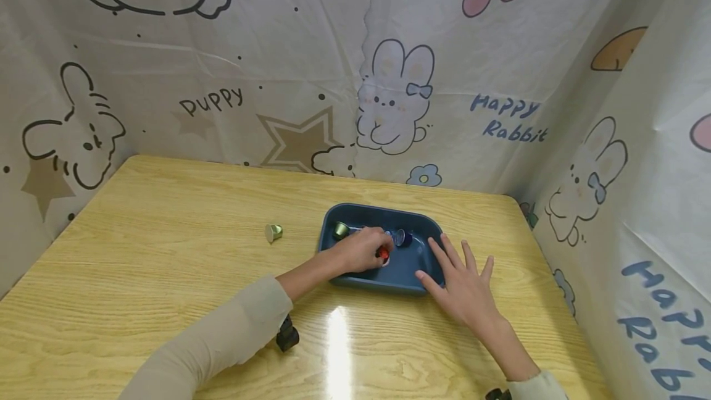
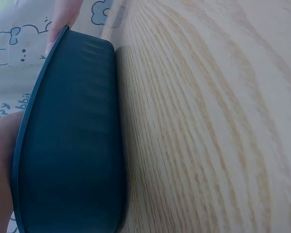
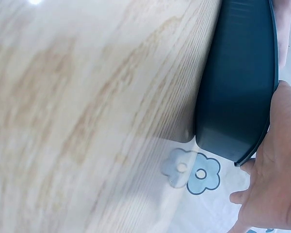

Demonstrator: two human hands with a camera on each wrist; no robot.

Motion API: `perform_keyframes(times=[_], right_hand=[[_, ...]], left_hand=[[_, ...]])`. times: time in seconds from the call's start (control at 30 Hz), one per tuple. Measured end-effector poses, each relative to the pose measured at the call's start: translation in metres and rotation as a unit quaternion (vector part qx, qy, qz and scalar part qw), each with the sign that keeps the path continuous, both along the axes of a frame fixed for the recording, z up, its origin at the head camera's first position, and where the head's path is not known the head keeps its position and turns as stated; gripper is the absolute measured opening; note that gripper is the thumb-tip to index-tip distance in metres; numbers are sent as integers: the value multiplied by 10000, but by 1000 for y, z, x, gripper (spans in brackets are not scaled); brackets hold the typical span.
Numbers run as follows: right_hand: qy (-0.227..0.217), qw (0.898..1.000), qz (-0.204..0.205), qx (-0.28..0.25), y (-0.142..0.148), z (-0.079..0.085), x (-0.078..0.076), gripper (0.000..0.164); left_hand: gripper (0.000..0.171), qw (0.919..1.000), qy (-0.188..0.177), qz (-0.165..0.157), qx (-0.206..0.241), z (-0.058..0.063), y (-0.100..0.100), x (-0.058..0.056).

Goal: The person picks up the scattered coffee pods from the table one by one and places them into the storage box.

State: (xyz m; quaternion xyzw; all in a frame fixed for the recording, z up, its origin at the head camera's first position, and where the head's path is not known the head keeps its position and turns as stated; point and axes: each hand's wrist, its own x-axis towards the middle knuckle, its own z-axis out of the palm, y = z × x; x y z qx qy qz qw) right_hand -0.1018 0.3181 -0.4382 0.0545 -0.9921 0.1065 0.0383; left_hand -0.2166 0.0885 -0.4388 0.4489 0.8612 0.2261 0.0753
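Inside the dark blue tray point(image 1: 408, 270), my left hand point(image 1: 363, 249) pinches a small red coffee capsule point(image 1: 382, 254) between thumb and fingers. A green capsule point(image 1: 340, 231) lies at the tray's left end, and a dark blue capsule point(image 1: 402, 237) is near the far wall. My right hand point(image 1: 463, 286) rests on the tray's right rim with its fingers spread straight. In the left wrist view the tray's outer wall point(image 2: 72, 131) hides what the left fingers do. The right wrist view shows the right hand point(image 3: 276, 179) touching the tray's corner.
Left of the tray, another light green capsule point(image 1: 274, 233) lies on the wooden table point(image 1: 166, 264). Behind and to the right hang white printed cloths point(image 1: 311, 66), close to the table's edges. A black wrist device point(image 1: 287, 334) is strapped below the left sleeve.
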Motion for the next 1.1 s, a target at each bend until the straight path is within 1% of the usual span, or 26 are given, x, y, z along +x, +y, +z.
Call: perform_keyframes(times=[0.13,0.2,0.3,0.43,0.5,0.67,0.77,0.93,1.1], right_hand=[[-9,10000,9,-10,0,1,0,78],[-11,10000,8,-3,0,1,0,78],[-17,10000,1,21,0,1,-1,79],[-32,10000,-33,83,0,0,-1,80],[-40,9999,-55,102,0,0,-1,80],[-47,9999,-83,98,-1,1,-1,80],[-45,9999,-83,103,-1,1,-1,80],[-27,9999,-81,106,-1,0,-1,80],[0,9999,-71,135,-2,0,-1,80]], left_hand=[[19,10000,-11,42,39,3,-2,1],[21,9999,-71,96,69,5,-4,2],[29,9993,-263,213,176,8,-8,3],[39,9971,-441,409,470,15,-17,3],[43,9958,-429,517,621,17,-22,3],[48,9923,-298,721,966,23,-39,1],[51,9895,-316,867,1110,29,-51,0],[51,9834,-277,1256,1278,37,-73,-3],[53,9776,-110,1526,1447,39,-100,-8]])
